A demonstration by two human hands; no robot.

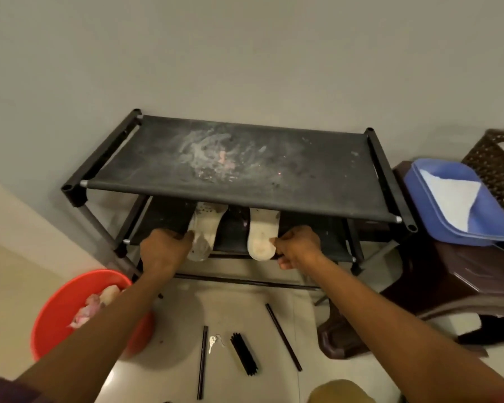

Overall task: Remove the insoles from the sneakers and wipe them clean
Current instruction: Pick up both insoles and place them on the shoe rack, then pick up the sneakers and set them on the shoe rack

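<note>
On the lower shelf [233,238] of the shoe rack [245,170], our left hand [165,247] pinches the dirty insole [205,228] at its outer edge; our right hand [298,245] pinches the cleaner insole [262,237] beside it likewise.

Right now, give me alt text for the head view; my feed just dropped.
Both hands reach to the lower shelf of a black shoe rack: the left hand touches a spotted insole, the right hand pinches a cleaner insole. On the floor lie a red tub and a brush; a blue basin sits right.
</note>
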